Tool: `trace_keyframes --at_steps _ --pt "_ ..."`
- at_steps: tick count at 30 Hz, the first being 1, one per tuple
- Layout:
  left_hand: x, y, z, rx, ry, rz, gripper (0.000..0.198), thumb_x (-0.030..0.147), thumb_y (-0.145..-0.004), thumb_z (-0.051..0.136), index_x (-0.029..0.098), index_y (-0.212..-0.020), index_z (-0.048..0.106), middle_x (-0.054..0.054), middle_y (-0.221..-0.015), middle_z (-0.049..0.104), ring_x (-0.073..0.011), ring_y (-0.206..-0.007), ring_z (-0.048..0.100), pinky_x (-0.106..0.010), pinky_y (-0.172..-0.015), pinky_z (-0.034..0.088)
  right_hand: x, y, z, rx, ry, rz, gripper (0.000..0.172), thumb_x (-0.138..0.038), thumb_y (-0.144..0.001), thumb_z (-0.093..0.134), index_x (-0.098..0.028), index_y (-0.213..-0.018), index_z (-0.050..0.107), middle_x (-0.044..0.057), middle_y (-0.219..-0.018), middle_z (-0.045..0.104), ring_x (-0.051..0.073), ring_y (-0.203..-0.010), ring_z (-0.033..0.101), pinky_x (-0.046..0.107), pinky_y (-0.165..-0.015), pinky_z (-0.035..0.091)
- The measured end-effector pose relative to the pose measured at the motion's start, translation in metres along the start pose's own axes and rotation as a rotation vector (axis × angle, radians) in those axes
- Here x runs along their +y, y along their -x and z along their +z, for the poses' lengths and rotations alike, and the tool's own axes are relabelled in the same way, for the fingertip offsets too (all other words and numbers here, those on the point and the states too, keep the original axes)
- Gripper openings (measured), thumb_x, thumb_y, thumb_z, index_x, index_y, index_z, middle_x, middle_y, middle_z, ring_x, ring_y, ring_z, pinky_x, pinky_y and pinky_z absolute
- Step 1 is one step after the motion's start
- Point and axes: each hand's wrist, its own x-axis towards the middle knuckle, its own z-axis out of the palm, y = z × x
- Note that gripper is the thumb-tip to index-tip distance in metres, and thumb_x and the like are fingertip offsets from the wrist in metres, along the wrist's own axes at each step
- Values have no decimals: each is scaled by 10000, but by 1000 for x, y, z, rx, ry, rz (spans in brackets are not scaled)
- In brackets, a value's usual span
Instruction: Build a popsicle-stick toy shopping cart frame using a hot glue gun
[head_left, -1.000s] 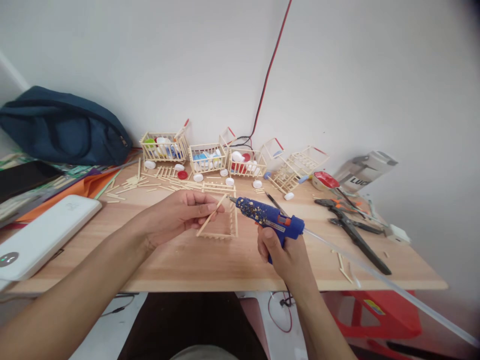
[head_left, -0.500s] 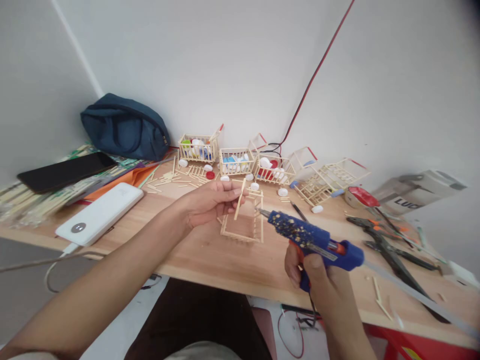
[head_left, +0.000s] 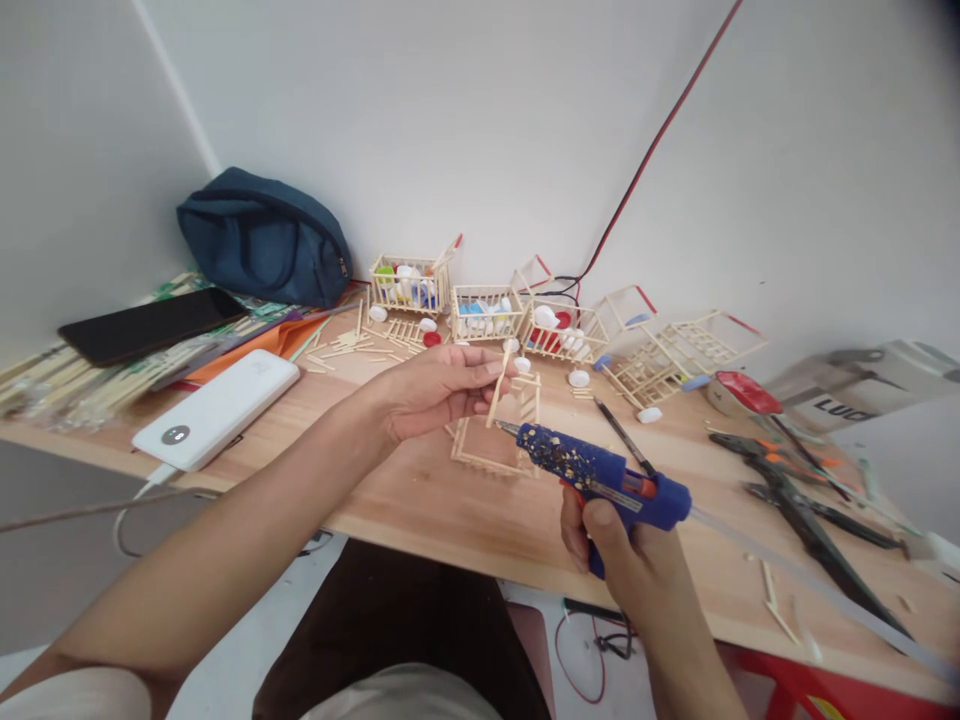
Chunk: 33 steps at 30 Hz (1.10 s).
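Between thumb and fingers, my left hand (head_left: 457, 388) pinches a thin wooden stick (head_left: 499, 388), held tilted above the table. My right hand (head_left: 626, 540) is wrapped round a blue hot glue gun (head_left: 592, 470) spattered with dried glue. Its nozzle points left, at or very close to the stick's lower end; whether they touch I cannot tell. Below and behind both hands a small open frame of sticks (head_left: 487, 464) rests on the wooden table (head_left: 420, 500), partly hidden by my left hand. A clear glue stick (head_left: 795, 580) trails from the gun's back.
Several miniature stick carts (head_left: 409, 285) with bottle-cap wheels line the wall. Loose sticks (head_left: 341, 345), a blue pouch (head_left: 262, 240), a phone (head_left: 150, 325) and a white power bank (head_left: 217, 410) lie left. Pliers (head_left: 795, 510), a pen (head_left: 624, 434) and a red-topped container (head_left: 746, 392) are right.
The glue gun has moved left, bringing its nozzle to the stick's lower end. My left hand still pinches the stick. The whole view has shifted slightly.
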Motion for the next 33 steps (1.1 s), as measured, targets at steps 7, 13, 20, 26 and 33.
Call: trace_keyframes --at_steps 7,13,20,26,33 --pt "0 -1 -1 10 -5 8 119 173 -804 748 74 -793 683 -25 -711 615 -43 -604 527 -139 -552 414 2 -2 1 -7 20 0 521 -579 -953 421 -215 -582 454 -20 -481 433 121 -450 426 283 -473 288" --pt "1 -1 -2 32 -6 3 96 155 -829 719 69 -802 682 -25 -699 615 -45 -598 531 -148 -573 427 3 -3 1 -9 4 -6 496 -572 -953 431 -215 -613 475 -27 -478 433 121 -445 421 280 -472 289" --pt "2 0 0 47 1 -11 89 120 -865 661 72 -791 674 -20 -682 602 -45 -577 526 -145 -562 426 3 -3 1 -7 -14 1 503 -559 -952 447 -216 -584 455 -20 -481 432 120 -449 423 279 -466 288" --pt "3 0 1 69 6 -5 94 100 -875 638 65 -798 677 -32 -698 614 -47 -579 533 -144 -558 429 2 -3 2 7 -44 18 495 -567 -940 471 -216 -591 462 -21 -481 438 115 -435 428 271 -447 298" --pt "2 -1 -1 55 -6 -9 64 117 -855 671 68 -814 681 -27 -711 613 -44 -589 531 -139 -566 435 3 -2 3 30 -29 -2 498 -571 -939 472 -214 -591 465 -25 -468 443 112 -416 436 264 -433 307"
